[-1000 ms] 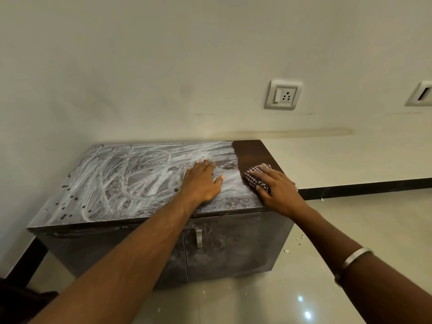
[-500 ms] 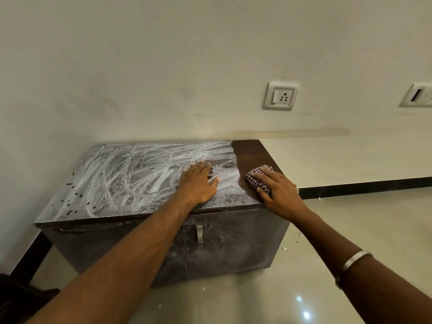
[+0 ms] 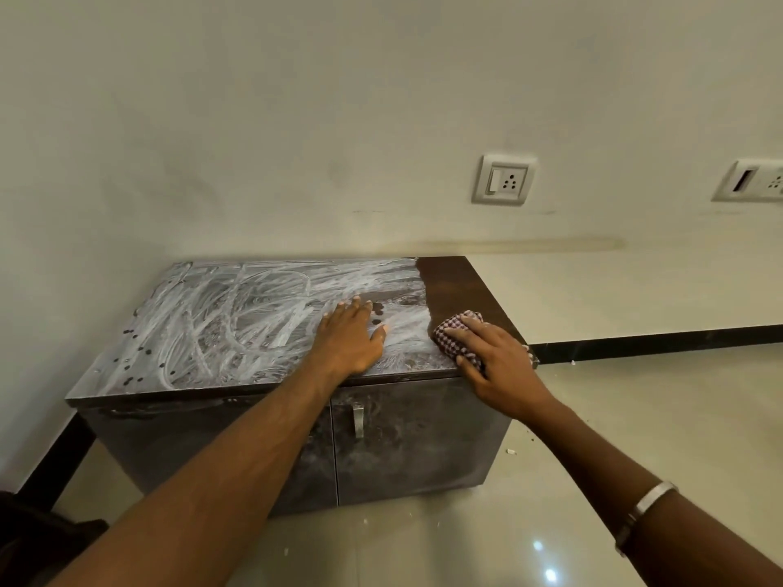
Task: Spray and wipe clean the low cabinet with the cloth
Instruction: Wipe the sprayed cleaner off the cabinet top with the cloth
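On the low cabinet (image 3: 237, 332), the right hand (image 3: 493, 358) still presses the checked cloth (image 3: 455, 332) flat-fingered, barely shifted. The left hand (image 3: 349, 336) stays spread, grasping nothing.

We see only part of the checked cloth (image 3: 455, 332); the right hand (image 3: 498, 366) covers most of it, and a scrap shows past the hand at the cabinet's (image 3: 415, 434) right edge. The left hand (image 3: 349, 341) hides the patch of top beneath it. The second wall socket (image 3: 756, 180) is cut off by the right border. A dark object (image 3: 38, 540) at bottom left is cropped and unidentifiable. Small specks on the floor (image 3: 635, 417) are too tiny to name.
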Available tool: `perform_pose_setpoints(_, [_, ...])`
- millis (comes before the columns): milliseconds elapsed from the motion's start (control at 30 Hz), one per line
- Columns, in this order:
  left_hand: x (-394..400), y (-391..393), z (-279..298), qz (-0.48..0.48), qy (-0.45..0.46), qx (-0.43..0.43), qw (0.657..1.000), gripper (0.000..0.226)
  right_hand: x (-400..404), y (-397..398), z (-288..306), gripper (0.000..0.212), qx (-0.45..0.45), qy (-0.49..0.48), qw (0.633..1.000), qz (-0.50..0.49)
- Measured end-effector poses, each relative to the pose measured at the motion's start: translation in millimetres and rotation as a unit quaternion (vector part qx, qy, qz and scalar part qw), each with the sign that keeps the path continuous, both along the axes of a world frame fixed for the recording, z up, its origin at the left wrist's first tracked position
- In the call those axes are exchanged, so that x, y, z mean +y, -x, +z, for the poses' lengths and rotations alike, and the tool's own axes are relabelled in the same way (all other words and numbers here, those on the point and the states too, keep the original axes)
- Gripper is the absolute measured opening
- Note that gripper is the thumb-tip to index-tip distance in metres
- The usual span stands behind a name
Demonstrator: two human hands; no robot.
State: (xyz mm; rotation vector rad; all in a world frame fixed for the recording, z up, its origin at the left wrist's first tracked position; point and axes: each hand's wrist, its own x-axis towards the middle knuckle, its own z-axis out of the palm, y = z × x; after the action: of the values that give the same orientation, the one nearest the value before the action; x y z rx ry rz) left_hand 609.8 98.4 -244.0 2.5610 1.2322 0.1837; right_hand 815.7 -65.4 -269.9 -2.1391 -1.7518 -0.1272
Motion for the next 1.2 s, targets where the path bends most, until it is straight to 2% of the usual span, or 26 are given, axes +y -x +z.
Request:
perform_pose_setpoints(133, [-6.9, 5.0, 1.9, 0.0, -0.003, 0.001, 1.0, 0.065, -13.3, -3.4, 1.2, 0.05, 0.022, 0.003, 0.998, 0.053])
perform_pose_setpoints(300, [-5.7, 15.3, -0.7, 0.007, 0.002, -0.002, 1.0, 0.065, 4.3, 4.4, 4.5, 0.054, 0.012, -0.002, 1.0, -0.01])
perform_pose_setpoints(533, [-5.9, 18.7, -2.0, 0.009, -0.002, 0.0, 1.0, 0.065, -2.2, 27.4, 2.5, 0.049, 0.019, -0.003, 0.996, 0.083])
perform_pose_setpoints(700, [-8.3, 18.8, -0.7, 0.01, 0.0, -0.001, 1.0, 0.065, 16.7, 41.6, 5.9, 0.05, 0.031, -0.001, 0.999, 0.033])
perform_pose_setpoints(900, [-10.5, 21.6, -1.9, 0.009, -0.001, -0.006, 1.0, 0.065, 8.2, 47.8, 6.0, 0.046, 0.034, 0.001, 0.994, 0.107])
perform_pose_setpoints(1067, [-8.9, 29.4, -2.2, 0.003, -0.003, -0.024, 1.0, 0.063, 30.4, 41.0, 14.5, 0.046, 0.036, 0.015, 0.998, 0.057])
perform_pose_setpoints(1200, [-8.3, 29.3, -3.2, 0.011, -0.003, -0.014, 1.0, 0.062, 42.2, 67.1, 14.4, 0.044, 0.028, 0.007, 0.996, 0.088])
